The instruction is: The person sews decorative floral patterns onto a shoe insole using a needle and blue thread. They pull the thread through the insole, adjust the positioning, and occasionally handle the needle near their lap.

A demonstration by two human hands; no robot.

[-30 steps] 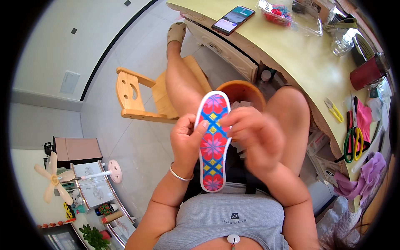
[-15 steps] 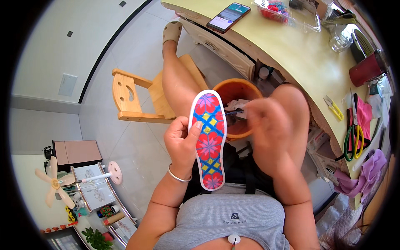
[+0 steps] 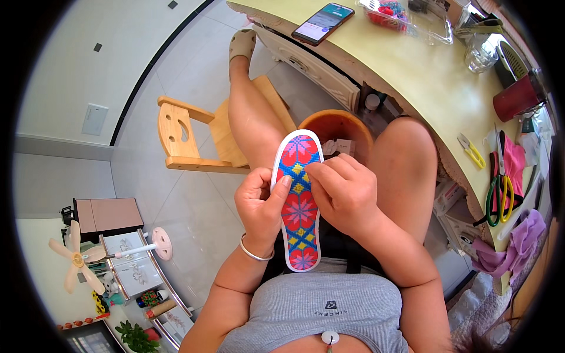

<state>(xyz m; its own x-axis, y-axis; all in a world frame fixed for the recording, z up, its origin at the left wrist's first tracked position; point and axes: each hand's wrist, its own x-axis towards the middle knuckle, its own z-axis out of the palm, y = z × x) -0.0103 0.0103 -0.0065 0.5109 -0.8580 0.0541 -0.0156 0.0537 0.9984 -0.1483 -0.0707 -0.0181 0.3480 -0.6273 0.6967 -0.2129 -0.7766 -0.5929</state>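
Insole (image 3: 299, 209), white-rimmed and patterned in red, pink, blue and yellow, held above the lap (image 3: 341, 229) between both hands, patterned face up, one rounded end pointing away from the body. Left hand (image 3: 259, 197) clamped on the left edge: thumb pressed flat on the pattern, other fingers curled mostly out of sight behind. Right hand (image 3: 347, 191) at the opposite edge, thumb and forefinger brought together and touching the face beside the upper yellow diamonds; cannot tell about any needle or thread between them. Step in hand, by the look of it: working a stitch into the upper part of the pattern. Next move probably calls for a steady left grip and a small, careful push or pull with the right fingers, minding the left thumb close by. Beyond the insole, an orange-brown bucket (image 3: 335, 123). Off to the right on the counter (image 3: 406, 76), yellow-handled snips (image 3: 474, 154) and scissors (image 3: 508, 206), well apart from both hands.
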